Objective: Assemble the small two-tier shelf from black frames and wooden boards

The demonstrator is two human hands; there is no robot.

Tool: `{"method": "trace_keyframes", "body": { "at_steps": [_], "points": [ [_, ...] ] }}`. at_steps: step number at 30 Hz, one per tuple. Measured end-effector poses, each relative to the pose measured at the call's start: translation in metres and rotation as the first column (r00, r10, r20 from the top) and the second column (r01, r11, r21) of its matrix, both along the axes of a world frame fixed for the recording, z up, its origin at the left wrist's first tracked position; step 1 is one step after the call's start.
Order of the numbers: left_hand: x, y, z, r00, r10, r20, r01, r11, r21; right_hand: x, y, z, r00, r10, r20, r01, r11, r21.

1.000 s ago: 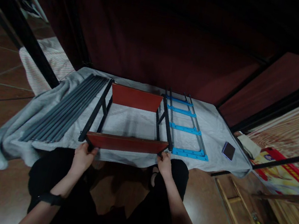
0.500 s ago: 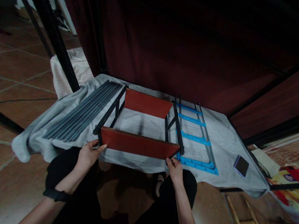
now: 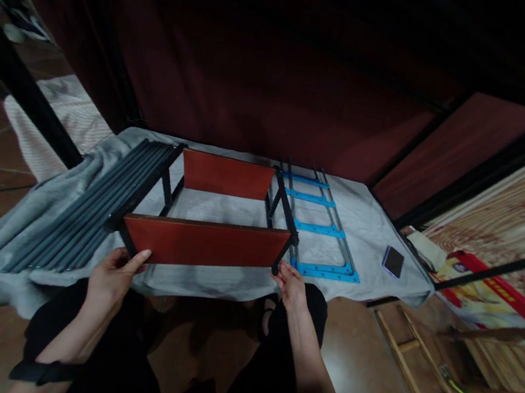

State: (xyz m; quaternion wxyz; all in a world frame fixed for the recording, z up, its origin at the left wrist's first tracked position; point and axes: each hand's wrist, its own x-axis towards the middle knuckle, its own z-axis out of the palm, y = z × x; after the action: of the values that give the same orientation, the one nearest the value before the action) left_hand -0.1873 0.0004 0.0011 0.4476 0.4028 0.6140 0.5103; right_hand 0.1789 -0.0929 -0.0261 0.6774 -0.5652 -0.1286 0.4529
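Observation:
A rectangular black metal frame with two reddish-brown boards [image 3: 213, 245] sits on the grey cloth [image 3: 219, 209] before me. One board spans its near side, the other its far side. My left hand [image 3: 113, 278] pinches the near-left corner, thumb against the lower edge of the board. At the near-right corner, my right hand [image 3: 290, 284] has its fingers closed around the bottom of the black leg [image 3: 279, 262]. Several dark grey tubes [image 3: 92, 207] lie side by side left of the frame. To its right is a ladder-like piece with bright blue crossbars [image 3: 320, 229].
A phone [image 3: 393, 261] lies on the cloth's right part. Dark red panels [image 3: 261, 88] rise behind it. Right of the bed-like surface are a red and yellow box [image 3: 484, 290], and a wooden ladder-like frame [image 3: 423, 381] on the tiled floor. A black post [image 3: 33, 81] slants at left.
My view has swung to the right and tilted. The frame's near-left corner now overlaps the tubes' edge and looks slightly raised. Both hands keep their grip at the same corners.

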Motion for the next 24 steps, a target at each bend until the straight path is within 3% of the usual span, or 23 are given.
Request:
{"method": "trace_keyframes", "body": {
  "at_steps": [8, 16, 24],
  "points": [
    [0.005, 0.002, 0.001, 0.990, 0.048, 0.130, -0.039, 0.997, -0.070, -0.003, 0.012, -0.009, 0.982, 0.008, 0.187, -0.009, 1.000, 0.008],
    [0.009, 0.004, 0.006, 0.991, 0.077, 0.112, -0.067, 0.994, -0.090, -0.006, 0.012, -0.003, 0.998, 0.009, -0.064, -0.009, 1.000, -0.013],
    [0.014, 0.001, 0.016, 0.992, 0.085, 0.089, -0.075, 0.991, -0.112, -0.005, 0.016, -0.004, 0.996, -0.030, -0.087, 0.027, 0.999, -0.037]
  ]
}}
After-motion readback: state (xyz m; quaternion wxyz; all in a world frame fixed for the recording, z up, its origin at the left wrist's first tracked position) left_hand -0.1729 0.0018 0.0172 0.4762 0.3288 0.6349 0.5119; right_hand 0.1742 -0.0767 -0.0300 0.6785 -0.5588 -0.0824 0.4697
